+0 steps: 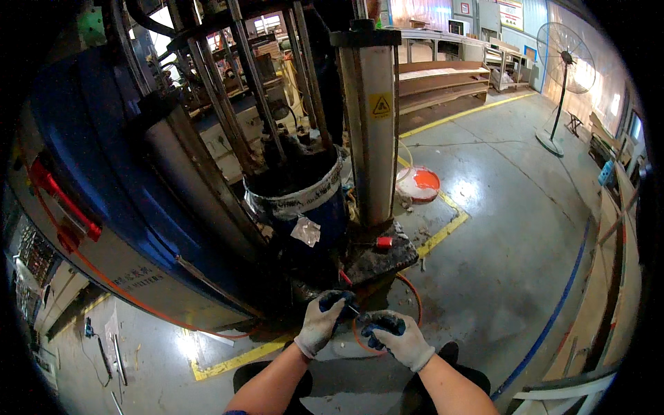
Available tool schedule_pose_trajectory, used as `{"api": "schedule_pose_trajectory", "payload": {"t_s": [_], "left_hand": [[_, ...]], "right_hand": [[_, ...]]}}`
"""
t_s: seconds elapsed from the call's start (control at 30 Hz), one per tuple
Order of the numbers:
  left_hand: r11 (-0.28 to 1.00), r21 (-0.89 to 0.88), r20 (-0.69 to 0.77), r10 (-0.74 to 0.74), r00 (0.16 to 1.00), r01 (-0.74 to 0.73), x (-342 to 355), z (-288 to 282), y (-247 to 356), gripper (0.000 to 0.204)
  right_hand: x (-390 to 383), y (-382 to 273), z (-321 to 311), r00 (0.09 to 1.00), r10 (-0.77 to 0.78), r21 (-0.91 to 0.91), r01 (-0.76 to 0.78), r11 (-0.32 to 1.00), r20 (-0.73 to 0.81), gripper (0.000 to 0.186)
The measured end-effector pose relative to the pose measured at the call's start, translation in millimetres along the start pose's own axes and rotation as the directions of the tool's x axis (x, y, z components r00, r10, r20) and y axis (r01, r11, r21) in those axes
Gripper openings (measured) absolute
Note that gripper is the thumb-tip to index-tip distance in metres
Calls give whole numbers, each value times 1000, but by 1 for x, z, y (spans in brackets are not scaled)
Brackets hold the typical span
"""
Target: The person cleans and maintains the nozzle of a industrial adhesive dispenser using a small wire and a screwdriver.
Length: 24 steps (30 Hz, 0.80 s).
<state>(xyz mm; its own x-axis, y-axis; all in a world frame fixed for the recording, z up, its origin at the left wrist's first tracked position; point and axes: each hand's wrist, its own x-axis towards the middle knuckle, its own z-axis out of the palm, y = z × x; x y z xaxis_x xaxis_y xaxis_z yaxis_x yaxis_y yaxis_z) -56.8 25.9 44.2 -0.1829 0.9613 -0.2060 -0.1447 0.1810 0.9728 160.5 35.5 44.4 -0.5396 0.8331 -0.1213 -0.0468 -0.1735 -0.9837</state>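
Both hands wear white gloves with dark, stained fingers and meet low in front of the machine's base. My left hand [324, 320] is closed, and a short, thin, shiny piece sticks out from its fingers toward the right. What it belongs to is hidden. Just across a small gap, my right hand [400, 339] has its fingers curled together; whatever they hold is too small and dark to make out. A thin red piece [344, 277] shows just above my left hand. On the dark, grimy base plate [394, 257] lies a small red cylindrical object [384, 242].
Ahead stands a dark blue drum [304, 220] with a smeared rim, rods reaching down into it, between two metal columns. An orange hose [419, 304] loops beside the base. A red-and-white bucket [419, 185] stands behind right, a pedestal fan [561, 90] farther off. Boards [609, 277] line the right.
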Motion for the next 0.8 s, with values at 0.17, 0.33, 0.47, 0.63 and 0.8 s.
{"api": "schedule_pose_trajectory", "payload": {"t_s": [0.17, 0.33, 0.47, 0.63, 0.8], "left_hand": [[1000, 21, 18, -16, 1000, 15, -1, 0, 3, 24], [998, 59, 27, 1, 1000, -3, -1, 0, 4, 23], [999, 39, 54, 36, 998, -38, -1, -3, 0, 23], [1000, 23, 54, 10, 998, -12, -1, -1, 2, 24], [999, 37, 70, 1, 998, -4, -1, -3, 2, 26]], "right_hand": [[-1, -7, 0, 1000, -25, -90, 25, 996, 5, 29], [-2, -7, 1, 999, 46, -15, -46, 999, 5, 29], [-2, -5, 2, 998, 68, 5, -68, 998, 2, 29], [-1, 0, 0, 998, 61, -15, -61, 998, -7, 30], [0, 6, -1, 1000, 30, -39, -30, 999, -7, 32]]}}
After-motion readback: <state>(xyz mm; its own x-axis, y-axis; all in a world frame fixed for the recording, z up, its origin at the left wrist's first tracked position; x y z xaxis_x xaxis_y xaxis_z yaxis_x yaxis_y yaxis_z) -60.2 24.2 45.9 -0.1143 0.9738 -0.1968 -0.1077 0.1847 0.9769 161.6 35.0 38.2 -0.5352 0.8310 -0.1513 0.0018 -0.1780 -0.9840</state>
